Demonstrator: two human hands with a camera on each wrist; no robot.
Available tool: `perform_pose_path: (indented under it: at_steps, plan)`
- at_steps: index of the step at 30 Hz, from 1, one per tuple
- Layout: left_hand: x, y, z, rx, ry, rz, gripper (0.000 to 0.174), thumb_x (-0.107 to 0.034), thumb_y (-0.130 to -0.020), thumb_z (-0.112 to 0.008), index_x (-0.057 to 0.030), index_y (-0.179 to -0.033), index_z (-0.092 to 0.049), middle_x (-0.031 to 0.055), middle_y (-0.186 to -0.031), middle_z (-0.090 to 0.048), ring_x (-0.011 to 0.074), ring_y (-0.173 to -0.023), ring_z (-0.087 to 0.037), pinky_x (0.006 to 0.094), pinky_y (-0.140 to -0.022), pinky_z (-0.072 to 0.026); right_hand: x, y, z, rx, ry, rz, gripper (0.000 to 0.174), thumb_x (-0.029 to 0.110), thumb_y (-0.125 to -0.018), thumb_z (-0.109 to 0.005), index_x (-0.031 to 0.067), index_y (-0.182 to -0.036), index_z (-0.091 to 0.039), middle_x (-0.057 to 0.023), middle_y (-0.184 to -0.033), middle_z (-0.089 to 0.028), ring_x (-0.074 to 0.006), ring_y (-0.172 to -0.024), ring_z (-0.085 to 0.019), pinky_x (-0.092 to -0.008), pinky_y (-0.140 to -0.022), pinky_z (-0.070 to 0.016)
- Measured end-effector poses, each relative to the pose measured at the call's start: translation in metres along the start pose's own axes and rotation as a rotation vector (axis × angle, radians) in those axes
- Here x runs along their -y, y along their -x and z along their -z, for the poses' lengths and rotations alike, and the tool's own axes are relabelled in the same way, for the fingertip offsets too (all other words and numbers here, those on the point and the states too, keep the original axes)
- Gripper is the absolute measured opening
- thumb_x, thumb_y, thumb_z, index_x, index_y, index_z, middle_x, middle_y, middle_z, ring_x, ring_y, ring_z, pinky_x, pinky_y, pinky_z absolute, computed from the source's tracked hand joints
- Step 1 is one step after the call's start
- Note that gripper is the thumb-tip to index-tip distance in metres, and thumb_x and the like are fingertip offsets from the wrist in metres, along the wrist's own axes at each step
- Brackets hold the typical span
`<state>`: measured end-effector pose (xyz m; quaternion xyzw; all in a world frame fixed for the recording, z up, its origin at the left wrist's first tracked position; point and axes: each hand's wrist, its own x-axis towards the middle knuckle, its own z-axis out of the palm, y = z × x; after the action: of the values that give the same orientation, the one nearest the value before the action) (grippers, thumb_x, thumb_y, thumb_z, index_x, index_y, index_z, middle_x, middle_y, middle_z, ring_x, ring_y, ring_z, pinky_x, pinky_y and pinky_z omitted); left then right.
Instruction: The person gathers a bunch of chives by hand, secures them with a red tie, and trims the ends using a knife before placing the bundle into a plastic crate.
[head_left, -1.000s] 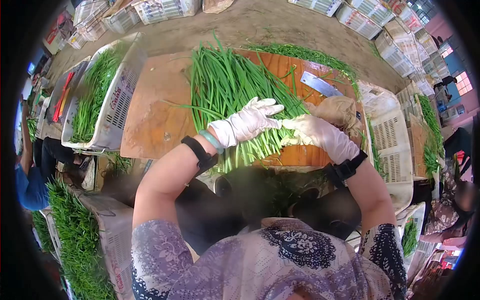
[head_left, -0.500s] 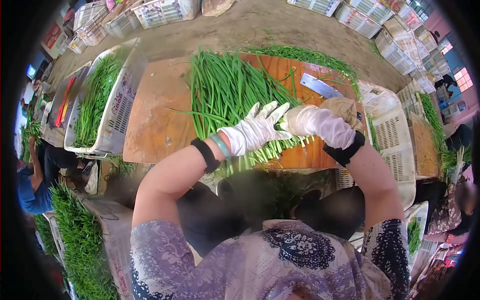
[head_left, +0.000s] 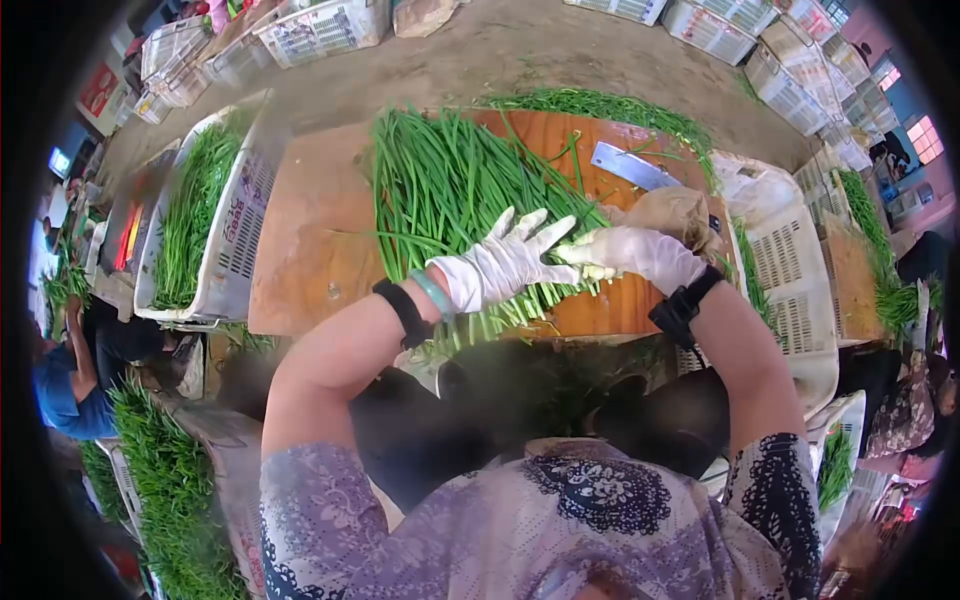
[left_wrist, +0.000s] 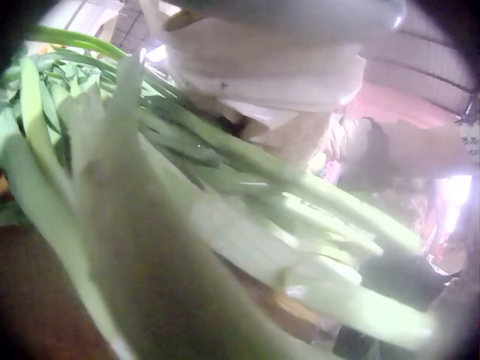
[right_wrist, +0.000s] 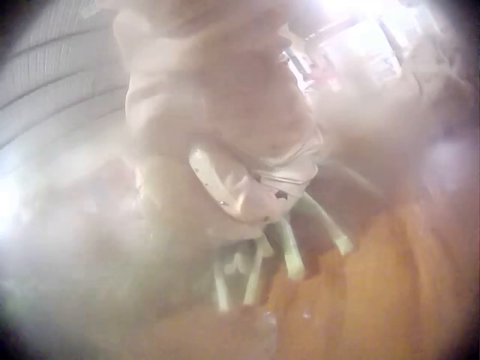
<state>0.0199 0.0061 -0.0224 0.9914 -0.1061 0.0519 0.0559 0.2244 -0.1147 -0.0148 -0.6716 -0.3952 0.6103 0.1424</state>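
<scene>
A broad pile of garlic chives (head_left: 450, 175) lies on a wooden board (head_left: 312, 215), pale stem ends toward the person. My left hand (head_left: 508, 262), in a white glove, rests on the pile with its fingers spread. Just right of it, my gloved right hand (head_left: 638, 254) has its fingers curled round a few chive stems at the pile's right side. Cut-looking stem ends (right_wrist: 292, 259) poke out below that hand in the right wrist view, which is hazy. Large blurred stems (left_wrist: 247, 247) fill the left wrist view beneath the glove.
A cleaver (head_left: 634, 167) lies at the board's back right, near a crumpled brown bundle (head_left: 672, 213). Loose greens (head_left: 600, 103) line the far edge. White crates stand left (head_left: 238, 215) and right (head_left: 790, 262); more greens (head_left: 165, 480) fill one at lower left.
My left hand has shifted slightly right, its fingers spreading wider. My right hand turned in toward the brown bundle, then came back to the stems beside the left hand.
</scene>
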Motion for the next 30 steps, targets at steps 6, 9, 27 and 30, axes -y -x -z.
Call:
perform_pose_path:
  at_steps: [6, 9, 27, 30]
  plan:
    - [0.002, -0.002, -0.01, 0.018, 0.018, 0.033, 0.065, -0.017, -0.086, -0.047, -0.0526, -0.139, -0.036, 0.0104, -0.159, -0.01, 0.0411, -0.141, -0.02, 0.0646, -0.109, -0.0185, 0.007, -0.009, -0.012, -0.256, 0.821, 0.021, 0.048, 0.045, -0.095, -0.046, 0.003, -0.105, -0.066, -0.0172, -0.096, -0.07, -0.0298, -0.088, -0.068, -0.0399, -0.076, -0.0509]
    - [0.002, -0.005, -0.01, 0.041, 0.015, 0.052, 0.062, -0.021, -0.088, -0.046, -0.0528, -0.14, -0.035, 0.0102, -0.159, -0.01, 0.0404, -0.141, -0.021, 0.0649, -0.11, -0.0176, 0.034, 0.007, -0.027, -0.365, 0.79, -0.106, 0.044, 0.042, -0.094, -0.048, 0.0043, -0.108, -0.067, -0.0155, -0.099, -0.07, -0.0306, -0.087, -0.068, -0.0397, -0.075, -0.0519]
    - [-0.004, -0.012, -0.011, -0.089, 0.302, 0.304, 0.086, -0.06, -0.087, -0.051, -0.0062, -0.149, -0.024, 0.0212, -0.149, -0.03, 0.035, -0.14, -0.025, 0.0439, -0.115, -0.0193, 0.087, 0.121, -0.017, -0.425, 0.847, 0.192, 0.023, 0.017, -0.09, -0.055, 0.0004, -0.099, -0.068, -0.0155, -0.1, -0.069, -0.0266, -0.093, -0.067, -0.037, -0.082, -0.0519]
    - [-0.004, -0.009, -0.013, -0.098, 0.2, 0.244, 0.088, -0.06, -0.087, -0.053, -0.002, -0.147, -0.026, 0.0247, -0.148, -0.03, 0.0365, -0.14, -0.026, 0.0439, -0.115, -0.0197, 0.097, 0.194, 0.024, -0.901, 1.336, 0.637, 0.019, 0.019, -0.092, -0.058, 0.0014, -0.095, -0.065, -0.0134, -0.085, -0.066, -0.0268, -0.084, -0.064, -0.0339, -0.074, -0.0506]
